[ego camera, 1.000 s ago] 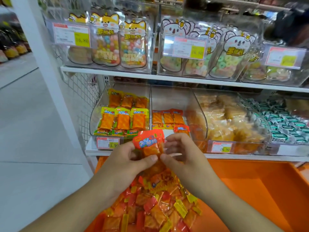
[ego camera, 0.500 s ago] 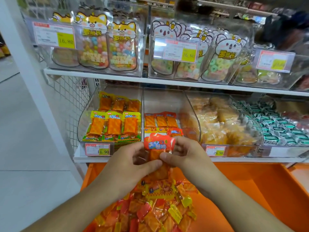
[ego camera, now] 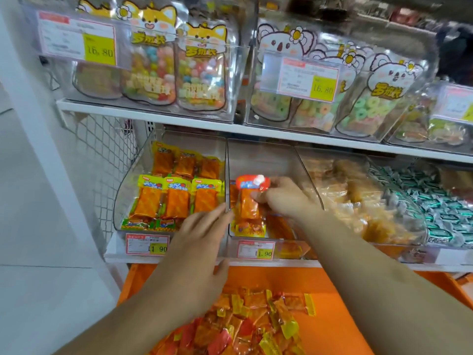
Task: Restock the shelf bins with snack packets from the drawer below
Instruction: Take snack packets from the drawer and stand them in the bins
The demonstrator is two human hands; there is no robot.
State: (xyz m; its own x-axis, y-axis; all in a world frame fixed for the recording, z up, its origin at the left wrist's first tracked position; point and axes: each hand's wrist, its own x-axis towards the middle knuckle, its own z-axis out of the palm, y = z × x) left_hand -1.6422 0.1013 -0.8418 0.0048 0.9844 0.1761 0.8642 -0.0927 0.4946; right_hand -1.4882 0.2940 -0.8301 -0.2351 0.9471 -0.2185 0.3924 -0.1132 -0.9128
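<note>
Right hand (ego camera: 282, 201) pinching red-topped snack packet (ego camera: 248, 198) inside middle bin (ego camera: 258, 155), left hand (ego camera: 202, 237) open, fingers straight beside it, drawer (ego camera: 345, 303) below

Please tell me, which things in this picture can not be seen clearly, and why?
- Small print on the price tag: too small, head view.
- Red-topped packet: blurred; the right hand covers its side.
- Rightmost upper bin: cut by the frame edge.
- Drawer front: below the frame.
</note>
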